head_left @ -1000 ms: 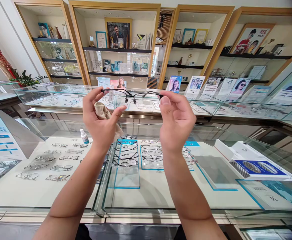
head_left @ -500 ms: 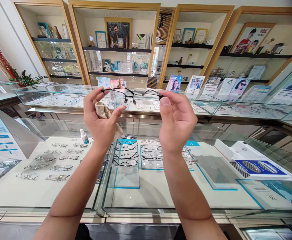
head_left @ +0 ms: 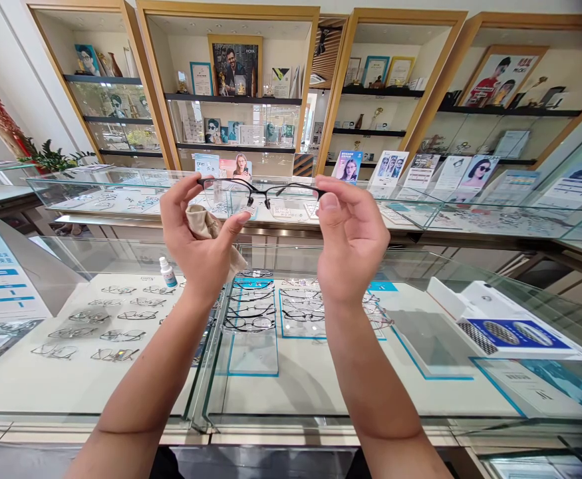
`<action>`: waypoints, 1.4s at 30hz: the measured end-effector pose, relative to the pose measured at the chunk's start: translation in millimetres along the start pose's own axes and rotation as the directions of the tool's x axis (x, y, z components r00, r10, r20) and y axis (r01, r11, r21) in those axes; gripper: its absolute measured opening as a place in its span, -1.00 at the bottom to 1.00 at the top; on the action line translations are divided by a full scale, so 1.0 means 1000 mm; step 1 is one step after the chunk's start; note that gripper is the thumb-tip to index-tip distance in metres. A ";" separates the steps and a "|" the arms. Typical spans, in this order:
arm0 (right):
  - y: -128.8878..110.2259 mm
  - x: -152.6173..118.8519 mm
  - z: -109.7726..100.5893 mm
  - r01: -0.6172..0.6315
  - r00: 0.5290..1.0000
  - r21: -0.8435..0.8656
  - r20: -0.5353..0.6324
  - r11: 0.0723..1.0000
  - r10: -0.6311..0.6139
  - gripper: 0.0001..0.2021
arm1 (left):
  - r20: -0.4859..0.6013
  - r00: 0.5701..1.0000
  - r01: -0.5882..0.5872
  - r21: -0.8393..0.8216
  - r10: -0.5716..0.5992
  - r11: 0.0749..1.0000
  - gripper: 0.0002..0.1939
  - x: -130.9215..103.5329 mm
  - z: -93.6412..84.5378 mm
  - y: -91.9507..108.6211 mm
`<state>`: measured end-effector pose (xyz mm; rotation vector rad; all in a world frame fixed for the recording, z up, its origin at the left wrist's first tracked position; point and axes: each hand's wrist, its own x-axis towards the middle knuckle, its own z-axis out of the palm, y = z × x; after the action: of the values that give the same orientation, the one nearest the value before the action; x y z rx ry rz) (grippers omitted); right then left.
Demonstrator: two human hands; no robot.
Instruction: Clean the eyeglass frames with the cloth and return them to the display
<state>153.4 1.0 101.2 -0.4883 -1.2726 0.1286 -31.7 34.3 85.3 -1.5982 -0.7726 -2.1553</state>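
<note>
A pair of black half-rim eyeglasses (head_left: 259,193) is held up in front of me, spanning the gap between both hands. My left hand (head_left: 195,249) grips its left end with the fingers, thumb stretched out beneath the lens. A beige cloth (head_left: 201,222) is tucked in that same hand, and part of it hangs behind the palm. At the other end, my right hand (head_left: 353,246) pinches the frame between thumb and index finger, the other fingers curled.
Below is a glass display case (head_left: 370,392) with rows of eyeglasses (head_left: 251,309). A white spray bottle (head_left: 167,271) stands on the left case. An open white box (head_left: 515,326) lies at right. Further back are another glass counter (head_left: 136,199) and wooden shelves (head_left: 233,100).
My left hand has shifted slightly left, and the left end of the eyeglasses with it. My right hand has barely moved. Both keep their hold.
</note>
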 end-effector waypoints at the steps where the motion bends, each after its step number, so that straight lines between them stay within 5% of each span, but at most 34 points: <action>1: 0.000 0.000 0.000 -0.004 1.000 0.000 0.015 1.000 0.004 -0.77 | -0.003 1.000 -0.003 -0.002 0.003 1.000 -0.30 0.000 -0.001 0.001; 19: 0.016 0.012 -0.008 0.098 0.990 0.130 0.085 0.987 -0.109 -0.86 | -0.124 0.992 -0.043 -0.090 0.032 0.995 -0.37 0.005 -0.004 0.022; 24: 0.017 0.013 -0.008 0.077 0.991 0.135 0.095 0.988 -0.091 -0.86 | -0.139 0.984 -0.122 -0.066 0.112 0.990 -0.36 0.006 -0.005 0.023; 34: 0.018 0.013 -0.007 -0.002 0.994 0.180 0.107 0.984 -0.017 -0.88 | -0.095 0.993 -0.072 -0.105 0.062 0.992 -0.19 -0.002 -0.006 0.013; 42: 0.018 0.011 -0.005 -0.131 0.986 0.185 0.128 0.974 0.109 -0.89 | -0.109 0.963 -0.243 0.036 0.245 0.969 -0.22 0.000 -0.008 0.011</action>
<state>164.6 19.8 101.8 -0.3947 -1.3292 0.3840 -31.4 21.0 85.6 -1.4619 -0.5321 -2.0316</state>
